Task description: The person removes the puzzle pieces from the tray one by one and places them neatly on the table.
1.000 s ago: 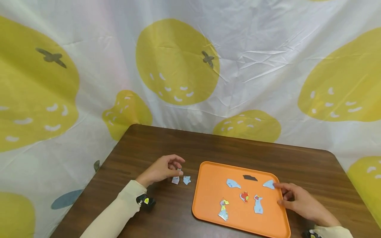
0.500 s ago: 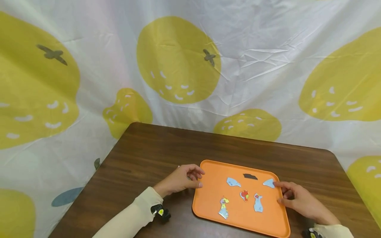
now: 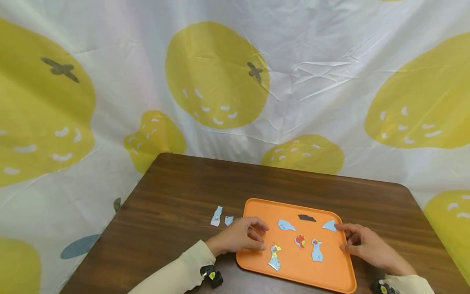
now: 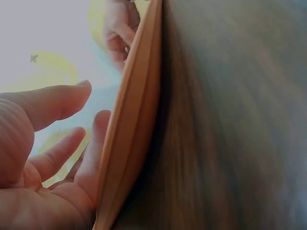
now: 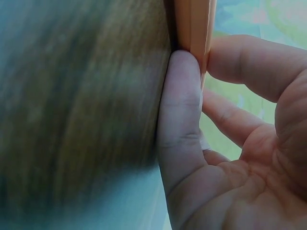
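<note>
My left hand (image 3: pixel 240 237) hovers over the left edge of an orange tray (image 3: pixel 293 275), fingers loosely bent and nothing between them. In the left wrist view, its thumb (image 4: pixel 60 103) stands apart from the fingers beside the tray's wall. At the tray's right rim is my right hand (image 3: pixel 372 247), which grips the edge; the right wrist view has one finger (image 5: pixel 182 96) outside the rim and the thumb (image 5: pixel 240 57) inside. Irregular flat printed pieces lie on the tray: a yellow-and-blue one (image 3: pixel 274 257), a red one (image 3: pixel 300 241), and several pale blue ones, including a triangular piece (image 3: pixel 329 226).
A dark piece (image 3: pixel 306 217) lies near the tray's far edge. Left of the tray, a long pale blue piece (image 3: pixel 216 216) and a small one (image 3: pixel 229 220) lie on the brown wooden table (image 3: pixel 183 179). A fruit-patterned curtain (image 3: pixel 312 73) hangs behind the table.
My left hand has moved right and nearer, from beside the loose pieces on the table to over the tray's left edge. Those pieces are uncovered again. The right hand has stayed at the rim.
</note>
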Action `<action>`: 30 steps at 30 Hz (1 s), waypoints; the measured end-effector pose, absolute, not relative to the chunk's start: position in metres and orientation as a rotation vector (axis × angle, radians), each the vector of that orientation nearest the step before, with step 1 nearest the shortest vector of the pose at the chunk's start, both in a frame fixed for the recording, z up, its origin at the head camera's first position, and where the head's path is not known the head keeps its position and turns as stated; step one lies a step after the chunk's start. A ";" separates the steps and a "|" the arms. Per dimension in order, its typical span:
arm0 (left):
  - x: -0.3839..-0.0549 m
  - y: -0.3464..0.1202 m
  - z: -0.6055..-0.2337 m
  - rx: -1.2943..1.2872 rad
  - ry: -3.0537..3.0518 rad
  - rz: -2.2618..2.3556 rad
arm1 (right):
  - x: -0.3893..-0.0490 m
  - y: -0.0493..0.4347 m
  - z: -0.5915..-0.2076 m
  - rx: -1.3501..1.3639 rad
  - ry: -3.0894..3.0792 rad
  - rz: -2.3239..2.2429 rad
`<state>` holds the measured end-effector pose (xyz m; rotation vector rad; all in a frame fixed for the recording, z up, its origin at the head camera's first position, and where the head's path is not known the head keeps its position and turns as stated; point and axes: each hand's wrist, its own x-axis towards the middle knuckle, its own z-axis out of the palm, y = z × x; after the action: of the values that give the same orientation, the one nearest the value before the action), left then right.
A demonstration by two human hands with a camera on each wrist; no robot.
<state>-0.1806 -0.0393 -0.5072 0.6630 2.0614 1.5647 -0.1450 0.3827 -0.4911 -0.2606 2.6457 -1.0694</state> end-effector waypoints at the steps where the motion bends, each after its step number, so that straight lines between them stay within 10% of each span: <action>1: -0.180 -0.037 -0.507 0.675 2.081 1.549 | -0.145 0.382 -0.491 -0.266 2.644 -1.071; 30: -0.171 -0.009 -0.513 1.076 2.238 1.209 | -0.144 0.382 -0.491 -0.298 2.638 -1.110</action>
<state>-0.1715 -0.0094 -0.5130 1.0759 2.2379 1.2086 -0.1439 0.3819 -0.4911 -0.2977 2.6380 -1.1096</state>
